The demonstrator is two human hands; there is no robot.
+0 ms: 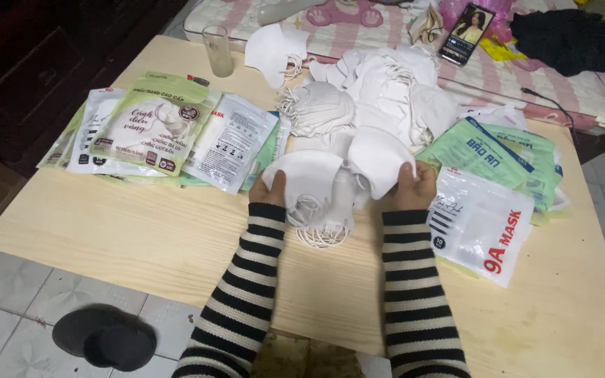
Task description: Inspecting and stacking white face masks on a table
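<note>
A small stack of white folded fabric face masks (316, 187) is held just above the middle of the pale wooden surface (141, 238), a little toward its near edge. The stack is gripped from both sides: the fingers of the left hand (269, 190) are closed on its left edge, and the fingers of the right hand (413, 187) are closed on its right edge. White elastic ear loops hang in a tangle below the stack. Both forearms are covered by black-and-cream striped sleeves.

Behind the held masks, a large loose heap of white face masks (379, 91) is spread toward the far edge. Toward the far left corner, overlapping flat rectangular packets are fanned out: a pale green printed packet (152, 126) on top, beside a white plastic packet with grey print (229, 143). Near the right edge, mint green packets with dark blue lettering (484, 150) are stacked, and a clear-and-white packet with red lettering (481, 224) lies just in front of them. An empty clear drinking glass (218, 50) stands at the far edge.
</note>
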